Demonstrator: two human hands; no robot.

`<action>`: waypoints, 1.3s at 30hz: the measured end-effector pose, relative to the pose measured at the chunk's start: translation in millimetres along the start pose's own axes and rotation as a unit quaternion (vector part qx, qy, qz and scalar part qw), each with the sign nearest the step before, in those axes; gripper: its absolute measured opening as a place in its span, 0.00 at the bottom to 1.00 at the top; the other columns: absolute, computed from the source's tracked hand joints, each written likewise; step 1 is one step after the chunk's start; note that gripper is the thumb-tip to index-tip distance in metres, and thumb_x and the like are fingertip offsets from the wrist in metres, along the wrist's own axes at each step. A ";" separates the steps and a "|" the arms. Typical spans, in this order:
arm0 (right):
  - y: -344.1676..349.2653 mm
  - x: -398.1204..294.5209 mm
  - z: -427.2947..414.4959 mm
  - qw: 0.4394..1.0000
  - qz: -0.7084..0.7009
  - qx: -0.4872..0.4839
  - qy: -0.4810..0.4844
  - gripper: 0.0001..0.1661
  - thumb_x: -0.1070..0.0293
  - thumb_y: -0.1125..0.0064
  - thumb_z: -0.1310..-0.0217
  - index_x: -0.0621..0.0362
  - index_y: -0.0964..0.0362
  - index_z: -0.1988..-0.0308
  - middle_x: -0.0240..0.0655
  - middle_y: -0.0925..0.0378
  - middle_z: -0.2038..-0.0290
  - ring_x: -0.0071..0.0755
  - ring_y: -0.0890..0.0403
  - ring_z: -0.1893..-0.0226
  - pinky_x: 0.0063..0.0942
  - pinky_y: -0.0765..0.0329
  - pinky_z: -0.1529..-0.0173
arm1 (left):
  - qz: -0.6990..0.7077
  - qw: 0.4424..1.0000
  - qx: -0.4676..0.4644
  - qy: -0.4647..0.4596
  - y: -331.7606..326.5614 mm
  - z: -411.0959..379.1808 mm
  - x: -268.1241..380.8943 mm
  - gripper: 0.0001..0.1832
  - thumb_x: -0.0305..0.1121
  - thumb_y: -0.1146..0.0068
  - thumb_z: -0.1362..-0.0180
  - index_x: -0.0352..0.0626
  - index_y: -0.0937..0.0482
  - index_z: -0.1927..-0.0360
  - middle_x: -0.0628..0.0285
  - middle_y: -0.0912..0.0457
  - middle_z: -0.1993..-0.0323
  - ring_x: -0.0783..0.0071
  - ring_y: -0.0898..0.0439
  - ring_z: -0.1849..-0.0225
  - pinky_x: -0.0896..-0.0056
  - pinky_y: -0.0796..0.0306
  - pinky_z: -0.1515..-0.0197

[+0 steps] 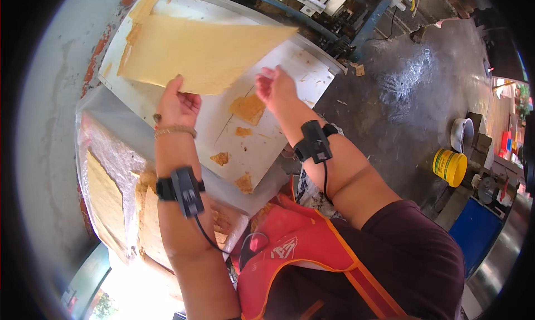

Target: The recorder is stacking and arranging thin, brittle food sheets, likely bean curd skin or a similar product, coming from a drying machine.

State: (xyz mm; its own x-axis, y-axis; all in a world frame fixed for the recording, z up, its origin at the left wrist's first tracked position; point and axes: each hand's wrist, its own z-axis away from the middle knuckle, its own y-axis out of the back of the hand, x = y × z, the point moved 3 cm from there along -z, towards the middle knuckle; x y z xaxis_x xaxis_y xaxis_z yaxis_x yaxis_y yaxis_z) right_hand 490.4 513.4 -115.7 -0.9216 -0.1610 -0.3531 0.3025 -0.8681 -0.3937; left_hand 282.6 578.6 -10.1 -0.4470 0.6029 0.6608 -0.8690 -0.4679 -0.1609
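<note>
A thin, flexible tan sheet (196,52) spans the upper part of a white tabletop (263,155), one corner reaching out to the right past the table's back edge. My left hand (179,104) pinches its near edge, thumb on top and fingers curled below. Apart from the sheet, to its lower right, my right hand (279,88) hovers over the tabletop with loosely bent fingers and nothing in them. Torn brown scraps lie on the white surface, among them a large piece (247,109) and a smaller one (219,158). Ragged tan strips (144,6) show past the sheet's left end.
Plastic-wrapped stacks of tan sheets (104,198) stand at the lower left, beside a wall (50,94). Machinery with a blue frame (363,23) runs behind the table. A yellow bucket (445,165) and a round metal vessel (459,132) sit on the dark floor (401,94) at right.
</note>
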 end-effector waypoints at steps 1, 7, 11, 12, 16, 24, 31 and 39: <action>-2.8 15.5 5.5 0.997 0.021 -0.050 -0.055 0.21 0.50 0.56 0.33 0.56 0.28 0.64 0.30 0.27 0.74 0.25 0.28 0.76 0.25 0.31 0.74 | -0.035 0.998 -0.043 -0.001 5.0 19.3 -8.3 0.10 0.37 0.41 0.44 0.44 0.25 0.63 0.65 0.22 0.74 0.71 0.23 0.72 0.69 0.27 0.67; -4.7 43.3 2.1 0.933 -0.050 -0.357 -0.015 0.20 0.49 0.53 0.34 0.54 0.29 0.58 0.31 0.25 0.67 0.33 0.25 0.66 0.35 0.26 0.62 | -0.197 0.963 -0.167 0.080 32.9 140.6 -54.6 0.14 0.33 0.37 0.47 0.42 0.25 0.58 0.61 0.22 0.73 0.69 0.23 0.72 0.68 0.27 0.66; 19.8 48.6 12.8 0.913 0.020 -0.402 0.066 0.20 0.49 0.52 0.35 0.53 0.29 0.57 0.31 0.24 0.66 0.33 0.25 0.65 0.36 0.26 0.60 | -0.609 0.602 -0.077 -0.510 43.7 177.4 -50.6 0.26 0.26 0.39 0.53 0.44 0.28 0.47 0.56 0.22 0.56 0.60 0.24 0.53 0.59 0.32 0.49; 35.0 55.2 9.5 0.907 0.039 -0.409 0.091 0.20 0.49 0.52 0.35 0.53 0.29 0.57 0.31 0.24 0.66 0.33 0.24 0.64 0.36 0.26 0.60 | -0.618 0.498 -0.110 -0.599 28.3 177.0 -57.1 0.30 0.24 0.40 0.55 0.47 0.29 0.44 0.56 0.24 0.49 0.58 0.27 0.45 0.56 0.36 0.43; 53.0 62.0 6.3 0.849 0.125 -0.450 0.248 0.20 0.49 0.52 0.35 0.53 0.30 0.56 0.31 0.24 0.65 0.34 0.24 0.63 0.37 0.26 0.58 | -0.648 0.482 -0.173 -0.564 2.5 140.6 -77.8 0.33 0.26 0.39 0.55 0.50 0.31 0.41 0.57 0.23 0.49 0.58 0.30 0.41 0.55 0.42 0.37; 47.6 56.7 85.1 0.926 0.055 -0.361 -0.099 0.19 0.49 0.51 0.36 0.50 0.28 0.56 0.31 0.22 0.60 0.32 0.22 0.58 0.36 0.26 0.53 | -0.706 0.536 -0.122 -0.447 -13.7 134.9 -66.4 0.22 0.35 0.41 0.49 0.50 0.24 0.48 0.58 0.20 0.55 0.60 0.20 0.56 0.61 0.27 0.55; 62.8 47.5 78.2 0.942 0.159 -0.291 -0.043 0.18 0.46 0.45 0.40 0.48 0.25 0.60 0.27 0.20 0.65 0.26 0.20 0.65 0.29 0.24 0.61 | -0.617 0.493 0.074 -0.609 27.0 217.9 112.7 0.25 0.52 0.49 0.40 0.34 0.20 0.62 0.40 0.20 0.66 0.44 0.21 0.64 0.56 0.27 0.66; 72.7 75.1 135.1 0.888 0.334 -0.315 0.014 0.49 0.35 0.45 0.45 0.54 0.48 0.35 0.43 0.36 0.39 0.42 0.32 0.43 0.43 0.37 0.40 | -0.009 0.847 0.115 -0.520 271.6 370.3 182.6 0.22 0.38 0.42 0.40 0.33 0.25 0.48 0.55 0.21 0.53 0.69 0.21 0.53 0.71 0.27 0.51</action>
State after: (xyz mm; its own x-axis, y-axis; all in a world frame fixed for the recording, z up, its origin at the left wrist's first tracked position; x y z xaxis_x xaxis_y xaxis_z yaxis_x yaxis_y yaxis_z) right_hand 410.4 374.7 -56.2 -0.4823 -0.5225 -0.7031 0.8633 -0.1476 -0.4826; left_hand 43.5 322.3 338.4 0.0979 -0.2265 0.9691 -0.7557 -0.6505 -0.0758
